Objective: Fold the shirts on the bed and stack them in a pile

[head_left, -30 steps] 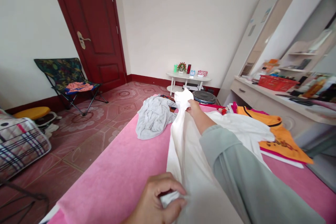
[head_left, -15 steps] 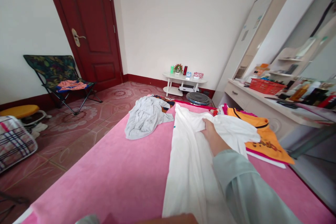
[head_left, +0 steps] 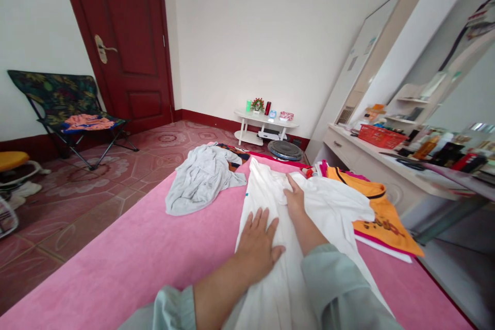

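Observation:
A long white shirt (head_left: 332, 198) is spread on the pink bedcover. My left hand (head_left: 257, 247) lies flat on its left side, palm down with the fingers spread. Farther up the shirt, my right hand (head_left: 295, 198) has its thumb and fingers closed on the cloth near the top; some of its fingertips are hidden in the folds. To the left of the shirt sits a crumpled grey garment (head_left: 203, 178). An orange garment (head_left: 381, 211) lies flat at the right, on other folded clothes, partly beneath the white sleeve.
The pink bed (head_left: 127, 268) fills the foreground. Along its right stands a dressing table (head_left: 348, 147) with a red basket (head_left: 381, 136) and bottles. Beyond the bed are a small white table (head_left: 249, 113) and a round dark appliance (head_left: 285, 150). A folding chair (head_left: 54, 95) is near the door (head_left: 127, 51).
My left hand has come up from the bottom edge and now rests flat on the shirt. My right hand stays at the shirt's upper part. The view has shifted slightly to the right.

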Demonstrator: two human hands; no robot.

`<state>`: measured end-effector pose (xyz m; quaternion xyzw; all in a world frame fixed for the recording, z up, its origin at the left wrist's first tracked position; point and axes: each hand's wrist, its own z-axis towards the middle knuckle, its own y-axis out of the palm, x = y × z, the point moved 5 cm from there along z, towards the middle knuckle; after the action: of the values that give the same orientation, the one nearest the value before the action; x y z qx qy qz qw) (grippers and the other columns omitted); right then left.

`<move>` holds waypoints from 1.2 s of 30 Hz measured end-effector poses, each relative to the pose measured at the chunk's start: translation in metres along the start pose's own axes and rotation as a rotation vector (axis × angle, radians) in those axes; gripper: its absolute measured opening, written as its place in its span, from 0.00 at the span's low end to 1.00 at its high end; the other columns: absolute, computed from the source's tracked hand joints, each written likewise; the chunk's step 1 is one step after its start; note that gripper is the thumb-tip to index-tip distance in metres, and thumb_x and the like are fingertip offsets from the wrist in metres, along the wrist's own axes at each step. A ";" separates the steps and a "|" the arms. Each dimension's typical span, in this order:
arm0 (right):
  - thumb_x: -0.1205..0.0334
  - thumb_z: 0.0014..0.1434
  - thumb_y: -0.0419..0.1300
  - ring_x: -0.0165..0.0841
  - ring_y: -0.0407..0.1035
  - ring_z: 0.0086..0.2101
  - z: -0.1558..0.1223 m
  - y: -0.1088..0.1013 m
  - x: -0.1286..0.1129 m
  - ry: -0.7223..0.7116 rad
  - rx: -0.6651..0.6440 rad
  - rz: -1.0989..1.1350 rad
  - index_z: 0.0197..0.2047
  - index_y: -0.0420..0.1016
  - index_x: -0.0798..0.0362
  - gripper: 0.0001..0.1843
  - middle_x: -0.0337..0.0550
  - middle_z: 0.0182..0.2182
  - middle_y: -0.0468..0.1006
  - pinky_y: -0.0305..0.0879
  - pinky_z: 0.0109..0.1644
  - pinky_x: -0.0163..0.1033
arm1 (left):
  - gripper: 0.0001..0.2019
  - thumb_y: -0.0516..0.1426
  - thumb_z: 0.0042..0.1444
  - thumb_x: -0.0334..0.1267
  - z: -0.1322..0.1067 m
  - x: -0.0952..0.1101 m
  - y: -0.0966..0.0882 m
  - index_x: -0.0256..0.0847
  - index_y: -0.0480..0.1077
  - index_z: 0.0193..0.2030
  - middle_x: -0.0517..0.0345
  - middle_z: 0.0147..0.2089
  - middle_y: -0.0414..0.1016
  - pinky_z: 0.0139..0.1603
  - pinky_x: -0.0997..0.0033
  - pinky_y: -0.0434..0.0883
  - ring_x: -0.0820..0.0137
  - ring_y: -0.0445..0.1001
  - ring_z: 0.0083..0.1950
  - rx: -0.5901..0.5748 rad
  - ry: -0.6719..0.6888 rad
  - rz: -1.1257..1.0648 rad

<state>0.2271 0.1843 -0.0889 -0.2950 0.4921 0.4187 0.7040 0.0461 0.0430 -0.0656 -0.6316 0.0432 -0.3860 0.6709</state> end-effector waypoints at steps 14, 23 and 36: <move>0.64 0.49 0.57 0.45 0.63 0.53 0.003 0.000 -0.029 -0.087 0.122 -0.799 0.61 0.61 0.55 0.34 0.53 0.51 0.72 0.59 0.56 0.46 | 0.29 0.43 0.62 0.54 -0.004 0.000 0.001 0.44 0.55 0.66 0.50 0.71 0.45 0.69 0.46 0.38 0.55 0.37 0.71 0.017 0.050 -0.002; 0.66 0.58 0.49 0.46 0.68 0.48 0.047 -0.027 -0.051 0.068 0.129 -1.225 0.58 0.61 0.56 0.24 0.59 0.48 0.72 0.63 0.45 0.45 | 0.30 0.44 0.62 0.55 -0.006 0.001 -0.002 0.43 0.56 0.66 0.49 0.71 0.44 0.69 0.46 0.37 0.54 0.36 0.72 -0.005 0.034 -0.032; 0.59 0.64 0.44 0.46 0.59 0.57 0.042 0.012 -0.006 -0.055 -0.402 -1.544 0.59 0.64 0.60 0.24 0.61 0.58 0.64 0.57 0.55 0.54 | 0.32 0.41 0.62 0.58 -0.007 0.003 -0.007 0.44 0.52 0.68 0.49 0.72 0.41 0.68 0.43 0.34 0.53 0.33 0.71 -0.044 -0.013 -0.049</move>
<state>0.2346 0.2230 -0.0691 -0.6633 0.0462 -0.0994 0.7402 0.0412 0.0367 -0.0592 -0.6497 0.0318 -0.3971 0.6474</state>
